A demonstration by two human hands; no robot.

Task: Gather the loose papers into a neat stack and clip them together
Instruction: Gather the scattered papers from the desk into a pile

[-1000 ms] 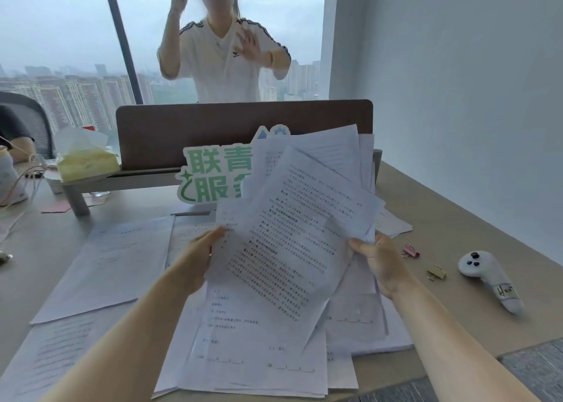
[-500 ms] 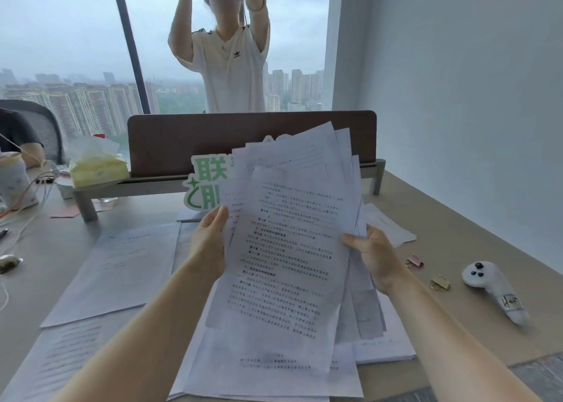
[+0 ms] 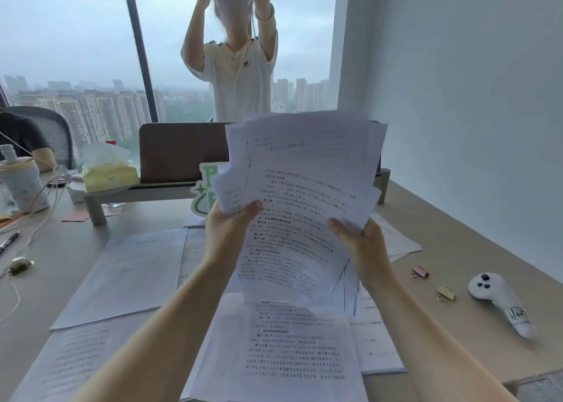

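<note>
A fanned, uneven bundle of printed papers [image 3: 301,194] is raised upright above the desk. My left hand [image 3: 227,229] grips its left edge and my right hand [image 3: 362,246] grips its lower right edge. More loose sheets lie flat on the desk: one at the left [image 3: 128,276], one at the near left [image 3: 70,362], a printed page below the bundle [image 3: 289,350], and others at the right [image 3: 396,243]. A pink binder clip [image 3: 419,271] and a gold binder clip [image 3: 446,293] rest on the desk to the right of my right hand.
A white controller [image 3: 502,302] lies at the right. A brown divider panel [image 3: 179,151] on a grey shelf, a tissue box [image 3: 108,174], a green sign [image 3: 204,192], a wrapped bottle [image 3: 21,182], cables and a pen [image 3: 9,240] sit at the back left. A person stands behind the divider.
Both hands have lifted the bundle higher and turned it more upright, drawing the sheets closer together. The person behind the divider has raised both arms.
</note>
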